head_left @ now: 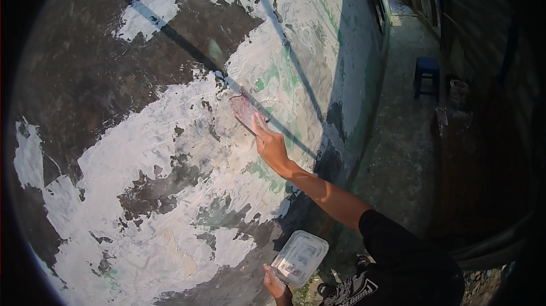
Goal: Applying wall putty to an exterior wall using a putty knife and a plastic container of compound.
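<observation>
My right hand point(272, 148) reaches up to the wall and grips a flat, pinkish putty spreader point(244, 108) smeared with white. The spreader's blade lies against the plastered wall point(131, 141), beside a dark shadow line. Low in view, my left hand point(274, 283) holds a rectangular clear plastic container point(301, 257) by its near left edge. White residue coats the container and my left fingers; how much is inside I cannot make out. White putty covers the wall in rough patches, with dark grey and green areas showing between.
To the right of the wall runs a narrow concrete walkway point(401, 152). A blue plastic stool point(426, 75) stands there, with a small bucket point(458, 91) near it. A dark brown wooden surface point(483, 175) lies along the right. My feet are below the container.
</observation>
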Action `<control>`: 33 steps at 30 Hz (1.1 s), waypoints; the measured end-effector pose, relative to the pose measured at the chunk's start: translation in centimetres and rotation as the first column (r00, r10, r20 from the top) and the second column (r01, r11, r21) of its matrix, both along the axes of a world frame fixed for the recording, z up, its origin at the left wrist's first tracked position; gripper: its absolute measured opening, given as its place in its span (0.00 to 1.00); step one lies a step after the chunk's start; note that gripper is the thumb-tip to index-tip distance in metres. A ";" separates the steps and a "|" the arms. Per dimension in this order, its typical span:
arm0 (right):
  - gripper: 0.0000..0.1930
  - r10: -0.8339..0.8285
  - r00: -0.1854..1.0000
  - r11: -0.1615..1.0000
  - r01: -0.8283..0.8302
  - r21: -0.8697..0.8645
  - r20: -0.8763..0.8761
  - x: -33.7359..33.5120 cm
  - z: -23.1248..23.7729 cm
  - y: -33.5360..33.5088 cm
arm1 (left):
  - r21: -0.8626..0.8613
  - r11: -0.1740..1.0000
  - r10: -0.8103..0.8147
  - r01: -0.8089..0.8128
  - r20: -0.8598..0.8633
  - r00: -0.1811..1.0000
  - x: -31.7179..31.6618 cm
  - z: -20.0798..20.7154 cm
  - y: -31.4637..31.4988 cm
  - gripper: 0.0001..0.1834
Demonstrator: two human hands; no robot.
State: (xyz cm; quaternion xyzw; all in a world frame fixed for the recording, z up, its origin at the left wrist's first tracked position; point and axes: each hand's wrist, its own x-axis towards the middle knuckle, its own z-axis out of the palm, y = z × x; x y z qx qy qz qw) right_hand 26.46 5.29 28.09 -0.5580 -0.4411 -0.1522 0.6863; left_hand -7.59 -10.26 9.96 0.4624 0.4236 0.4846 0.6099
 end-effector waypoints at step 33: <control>0.16 -0.254 0.926 0.966 0.230 -0.118 -0.279 5.4 7.1 -1.8 | -0.084 0.996 0.010 -0.007 0.030 1.000 -7.5 -1.4 1.5 0.25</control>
